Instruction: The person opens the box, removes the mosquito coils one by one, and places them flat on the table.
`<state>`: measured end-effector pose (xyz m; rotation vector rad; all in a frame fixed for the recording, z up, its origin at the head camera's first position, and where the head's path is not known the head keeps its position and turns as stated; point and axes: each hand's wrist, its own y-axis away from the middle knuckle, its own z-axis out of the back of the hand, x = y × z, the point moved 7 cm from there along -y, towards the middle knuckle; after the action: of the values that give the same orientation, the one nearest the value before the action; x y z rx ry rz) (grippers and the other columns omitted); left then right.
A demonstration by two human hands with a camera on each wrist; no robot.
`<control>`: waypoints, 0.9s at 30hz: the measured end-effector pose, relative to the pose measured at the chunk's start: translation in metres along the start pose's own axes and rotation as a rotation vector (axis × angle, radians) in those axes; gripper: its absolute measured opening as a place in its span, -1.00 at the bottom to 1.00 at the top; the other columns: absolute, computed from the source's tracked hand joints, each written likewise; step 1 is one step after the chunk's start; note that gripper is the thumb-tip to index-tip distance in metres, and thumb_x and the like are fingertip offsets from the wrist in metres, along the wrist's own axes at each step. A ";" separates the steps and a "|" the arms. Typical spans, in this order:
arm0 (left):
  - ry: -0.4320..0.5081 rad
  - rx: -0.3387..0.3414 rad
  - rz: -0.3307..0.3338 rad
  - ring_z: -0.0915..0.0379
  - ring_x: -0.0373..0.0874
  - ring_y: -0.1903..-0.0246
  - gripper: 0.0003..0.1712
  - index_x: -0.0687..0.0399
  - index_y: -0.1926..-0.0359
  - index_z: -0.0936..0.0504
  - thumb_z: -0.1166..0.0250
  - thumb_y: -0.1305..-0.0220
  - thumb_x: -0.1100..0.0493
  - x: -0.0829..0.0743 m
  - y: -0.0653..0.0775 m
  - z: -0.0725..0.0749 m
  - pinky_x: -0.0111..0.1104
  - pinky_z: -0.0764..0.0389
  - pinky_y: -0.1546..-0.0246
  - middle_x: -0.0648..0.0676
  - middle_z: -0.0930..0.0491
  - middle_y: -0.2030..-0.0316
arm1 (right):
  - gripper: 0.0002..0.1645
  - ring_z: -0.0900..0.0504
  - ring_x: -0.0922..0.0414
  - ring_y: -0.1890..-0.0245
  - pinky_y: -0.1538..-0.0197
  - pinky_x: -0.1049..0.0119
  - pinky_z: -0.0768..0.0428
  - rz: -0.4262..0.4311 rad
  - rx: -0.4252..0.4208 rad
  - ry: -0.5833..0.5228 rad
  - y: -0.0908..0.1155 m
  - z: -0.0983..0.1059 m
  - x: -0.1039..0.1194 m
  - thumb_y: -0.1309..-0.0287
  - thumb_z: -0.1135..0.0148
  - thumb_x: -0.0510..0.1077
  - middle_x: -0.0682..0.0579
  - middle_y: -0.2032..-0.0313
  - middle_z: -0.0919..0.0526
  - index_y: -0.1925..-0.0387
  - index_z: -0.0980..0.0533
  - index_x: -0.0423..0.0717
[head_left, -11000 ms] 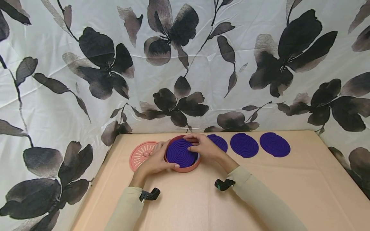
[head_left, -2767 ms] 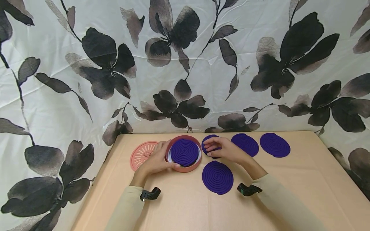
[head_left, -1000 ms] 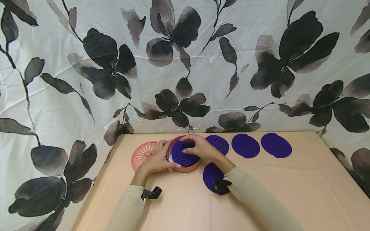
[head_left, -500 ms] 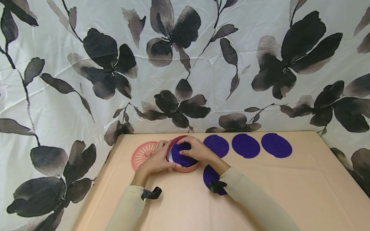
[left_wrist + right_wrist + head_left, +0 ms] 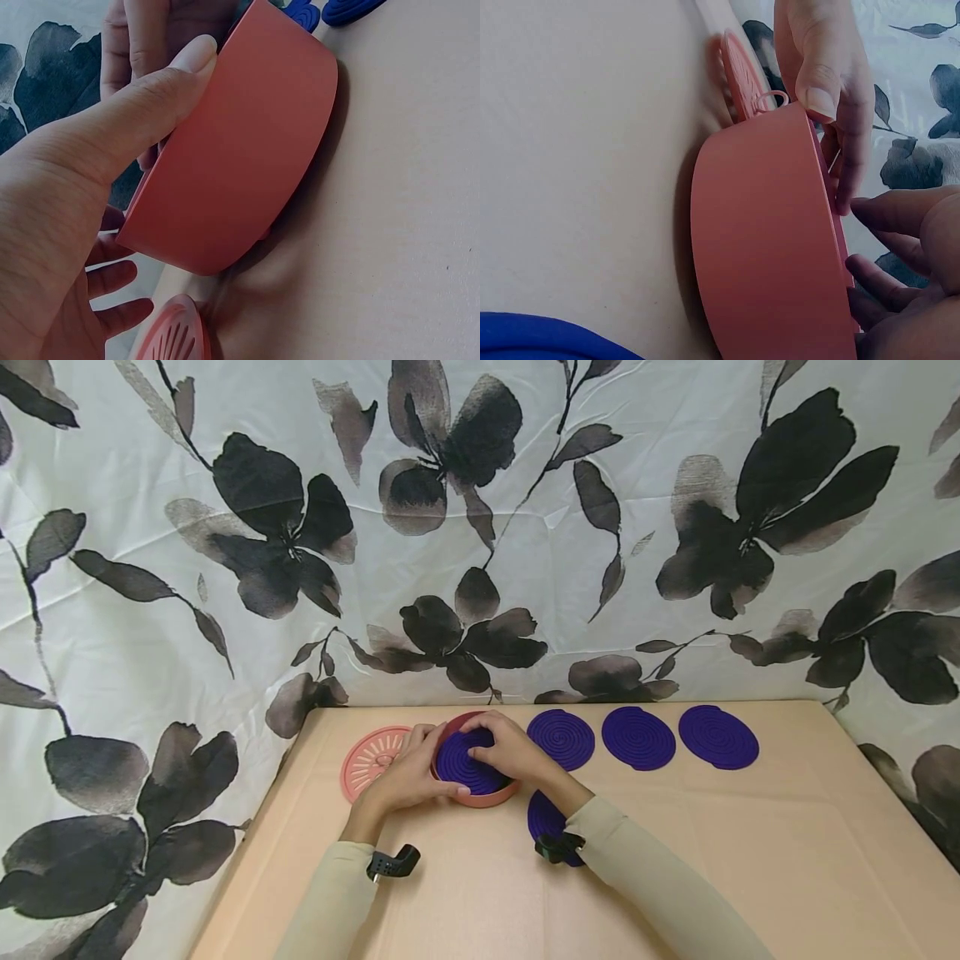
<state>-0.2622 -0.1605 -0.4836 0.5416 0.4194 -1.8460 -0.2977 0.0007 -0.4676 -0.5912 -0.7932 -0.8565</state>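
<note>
A round salmon-pink mosquito coil holder (image 5: 491,798) stands on the table. My left hand (image 5: 408,775) holds its left side, the thumb on the near rim; the left wrist view shows this thumb (image 5: 142,105) against the edge. Inside the holder lies a purple spiral mosquito coil (image 5: 459,767). My right hand (image 5: 513,750) reaches over the holder and pinches that coil, thumb on top; its far fingers are partly hidden. In the right wrist view, the holder's wall (image 5: 769,232) hides the coil. Beneath my right wrist, another purple coil (image 5: 542,817) lies partly covered.
A slotted pink lid (image 5: 367,762) lies left of the holder, partly behind my left hand. Along the back edge are three purple coil shapes: a near one (image 5: 561,739), a middle one (image 5: 638,738) and a far-right one (image 5: 718,737). A floral cloth (image 5: 585,552) hangs behind.
A coil gripped at the holder 11 seconds ago lay on the table by 2.8 seconds ago. My right hand has since returned to the holder, shifting the coil inside slightly left. My left hand stays put.
</note>
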 end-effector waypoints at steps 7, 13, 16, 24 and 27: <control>0.008 0.002 -0.015 -0.12 0.00 -0.33 0.43 -0.03 -0.59 -0.09 -0.51 0.18 -0.52 0.000 0.002 0.000 0.05 -0.33 -0.32 0.07 -0.20 -0.32 | -0.61 -0.45 -0.04 -0.33 -0.40 -0.03 -0.37 -0.032 -0.037 -0.006 0.007 0.001 -0.002 -0.23 -0.38 -0.30 -0.06 -0.25 -0.52 -0.09 -0.62 -0.05; 0.017 0.007 -0.016 -0.11 -0.01 -0.33 0.45 -0.04 -0.60 -0.07 -0.50 0.19 -0.55 0.001 0.006 0.001 0.05 -0.33 -0.33 0.06 -0.21 -0.30 | -0.67 -0.52 -0.05 -0.27 -0.35 -0.04 -0.44 -0.125 -0.085 -0.059 0.012 0.009 -0.005 -0.28 -0.33 -0.31 -0.06 -0.22 -0.54 -0.06 -0.65 -0.07; 0.017 0.010 -0.014 -0.12 -0.01 -0.32 0.47 -0.04 -0.61 -0.05 -0.50 0.20 -0.55 0.001 0.007 0.001 0.05 -0.34 -0.32 0.06 -0.21 -0.29 | -0.67 -0.55 -0.04 -0.24 -0.33 -0.02 -0.47 -0.137 -0.090 -0.076 0.013 0.012 -0.003 -0.29 -0.30 -0.34 -0.04 -0.18 -0.58 -0.06 -0.64 -0.07; 0.036 0.026 -0.026 -0.12 -0.01 -0.34 0.44 -0.06 -0.60 -0.06 -0.52 0.19 -0.52 0.002 0.009 0.001 0.06 -0.31 -0.35 0.05 -0.19 -0.31 | -0.66 -0.58 -0.04 -0.23 -0.31 -0.01 -0.49 -0.110 -0.092 -0.101 0.020 0.019 0.004 -0.26 -0.32 -0.37 -0.05 -0.14 -0.63 -0.04 -0.65 -0.09; 0.040 0.035 -0.026 -0.11 -0.02 -0.35 0.43 -0.08 -0.60 -0.06 -0.52 0.19 -0.51 0.003 0.010 0.002 0.07 -0.30 -0.35 0.04 -0.19 -0.33 | -0.70 -0.62 0.04 -0.08 -0.20 0.09 -0.58 -0.118 -0.070 -0.074 0.025 0.020 0.003 -0.25 -0.34 -0.34 -0.01 -0.08 -0.64 0.01 -0.66 -0.06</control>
<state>-0.2543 -0.1671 -0.4844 0.6003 0.4239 -1.8730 -0.2831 0.0277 -0.4574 -0.6458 -0.8745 -0.9780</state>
